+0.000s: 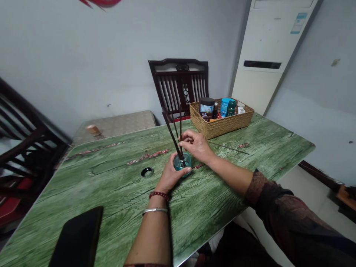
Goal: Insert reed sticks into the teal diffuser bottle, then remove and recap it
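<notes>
A small teal glass bottle (184,162) stands on the green wood-grain table (116,185). My left hand (170,175) is wrapped round its base. Several dark reed sticks (174,135) rise from its neck, leaning left and upward. My right hand (196,144) pinches one of these sticks just above the bottle. One more thin stick (229,148) lies flat on the table to the right of my right hand. A small black ring-shaped cap (146,171) rests on the table left of the bottle.
A woven basket (222,124) with jars and bottles sits at the table's far side. A black phone (76,239) lies at the near left edge. A dark wooden chair (180,87) stands behind the table, another chair (25,137) at left, a white cabinet unit (267,55) at right.
</notes>
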A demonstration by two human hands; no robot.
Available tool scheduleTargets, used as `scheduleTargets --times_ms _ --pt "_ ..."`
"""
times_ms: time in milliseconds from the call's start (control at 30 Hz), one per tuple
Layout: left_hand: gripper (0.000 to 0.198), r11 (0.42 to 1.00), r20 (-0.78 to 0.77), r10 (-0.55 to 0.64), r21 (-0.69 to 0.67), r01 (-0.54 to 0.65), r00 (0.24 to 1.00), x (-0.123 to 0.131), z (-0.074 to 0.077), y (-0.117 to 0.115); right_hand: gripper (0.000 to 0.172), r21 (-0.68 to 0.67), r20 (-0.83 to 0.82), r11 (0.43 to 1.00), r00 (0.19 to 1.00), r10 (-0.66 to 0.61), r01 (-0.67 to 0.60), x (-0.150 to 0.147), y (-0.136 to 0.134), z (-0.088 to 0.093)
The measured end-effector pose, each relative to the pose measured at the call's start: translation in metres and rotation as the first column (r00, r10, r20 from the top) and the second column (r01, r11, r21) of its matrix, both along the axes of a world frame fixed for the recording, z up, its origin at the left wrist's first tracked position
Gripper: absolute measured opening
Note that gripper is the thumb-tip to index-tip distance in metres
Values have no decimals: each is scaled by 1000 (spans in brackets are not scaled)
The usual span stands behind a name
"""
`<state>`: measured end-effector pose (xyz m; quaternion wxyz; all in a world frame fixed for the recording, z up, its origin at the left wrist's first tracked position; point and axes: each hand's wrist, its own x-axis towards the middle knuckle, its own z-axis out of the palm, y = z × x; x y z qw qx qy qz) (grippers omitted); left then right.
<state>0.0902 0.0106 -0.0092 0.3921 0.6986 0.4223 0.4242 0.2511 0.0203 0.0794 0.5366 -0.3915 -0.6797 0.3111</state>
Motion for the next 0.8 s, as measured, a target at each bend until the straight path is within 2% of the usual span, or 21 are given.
scheduleTargets --times_ms 200,300,367,433,500,567,633,700,800 --pt "75 999 -2 1 33 -1 1000 0 1 1 9 77 314 996 948 -60 38 -1 -11 -12" --pt "75 1000 -22 7 3 -7 1000 0 1 2 20 136 396 988 911 -115 65 18 -17 -14" --pt "75 1000 -34 21 -15 -21 999 -1 1 2 20 166 442 975 872 -209 149 43 -16 -16" --pt "75 999 -41 37 -20 -38 998 -1 1 2 18 177 542 947 777 -321 268 75 -13 -19" --pt "74 999 -36 39 -18 -40 999 -2 1 3 20 156 708 908 597 -377 388 109 -8 -25" --pt "74 999 -35 39 -18 -40 999 -2 1 4 25 125 868 855 362 -340 504 139 -4 -34" --pt "75 999 -40 49 -20 -49 998 -2 -1 4 27 105 939 814 212 -270 571 160 -2 -44" --pt "76 998 -43 61 -29 -62 997 -2 -2 5 26 86 959 803 168 -226 590 172 -3 -52" --pt "76 996 -34 71 -43 -73 997 -3 -3 5 28 70 966 812 163 -200 580 176 -9 -60"
